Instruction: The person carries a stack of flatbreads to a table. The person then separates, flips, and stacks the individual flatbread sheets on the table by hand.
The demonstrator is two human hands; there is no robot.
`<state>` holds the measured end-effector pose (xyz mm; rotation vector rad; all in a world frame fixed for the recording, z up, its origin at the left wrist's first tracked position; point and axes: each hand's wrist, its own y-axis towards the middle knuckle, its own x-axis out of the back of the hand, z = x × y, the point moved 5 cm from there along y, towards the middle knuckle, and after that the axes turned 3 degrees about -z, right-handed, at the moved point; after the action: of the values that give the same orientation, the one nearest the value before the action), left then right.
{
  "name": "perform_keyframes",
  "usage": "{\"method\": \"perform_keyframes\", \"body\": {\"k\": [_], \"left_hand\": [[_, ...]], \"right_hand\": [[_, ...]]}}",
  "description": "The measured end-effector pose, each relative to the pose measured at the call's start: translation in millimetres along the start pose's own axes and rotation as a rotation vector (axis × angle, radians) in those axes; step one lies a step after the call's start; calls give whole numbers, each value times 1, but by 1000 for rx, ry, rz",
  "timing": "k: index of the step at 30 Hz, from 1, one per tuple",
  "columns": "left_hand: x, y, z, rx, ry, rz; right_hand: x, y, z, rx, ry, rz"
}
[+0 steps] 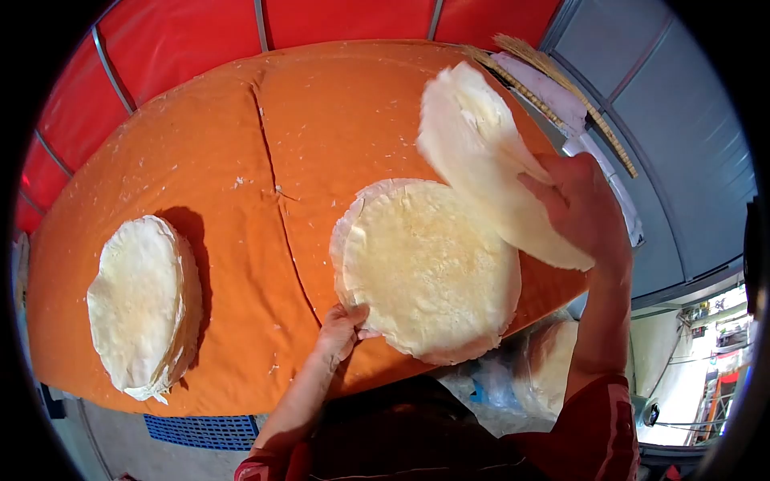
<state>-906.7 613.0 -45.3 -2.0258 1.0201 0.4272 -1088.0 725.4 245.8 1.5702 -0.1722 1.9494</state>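
A round, thin, pale flatbread [425, 268] lies on top of others in a stack at the middle right of the orange cloth. My left hand [342, 330] is closed on the near-left edge of this stack, thumb on top. How many layers it pinches I cannot tell. Raised above the stack's right side, my right hand [573, 200] is closed on a single limp flatbread sheet [477, 140], which hangs tilted and is slightly blurred. At the left stands a taller stack of whitish flatbreads [136, 301] with ragged edges, apart from both hands.
An orange cloth [200, 152] with a long crease and scattered crumbs covers the table. Two straw brushes [589, 104] lie at the far right by a grey wall [674, 144]. A red panel [345, 20] borders the back. Below the near right edge sits a bagged round stack [549, 365].
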Motion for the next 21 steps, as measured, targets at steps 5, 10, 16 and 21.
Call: {"method": "perform_keyframes", "body": {"k": [5,10,16,21], "left_hand": [[-2,-8,-10,70,-284,167],[-2,-3,-1,1,-99,15],[-6,4,15,-37,17,-95],[-7,8,17,-63,121,-150]], "right_hand": [[-83,-56,17,492,-93,-177],[-195,-107,5,266,-107,293],[-198,-135,13,94,-132,360],[-198,-152,21,130,-109,-4]]}}
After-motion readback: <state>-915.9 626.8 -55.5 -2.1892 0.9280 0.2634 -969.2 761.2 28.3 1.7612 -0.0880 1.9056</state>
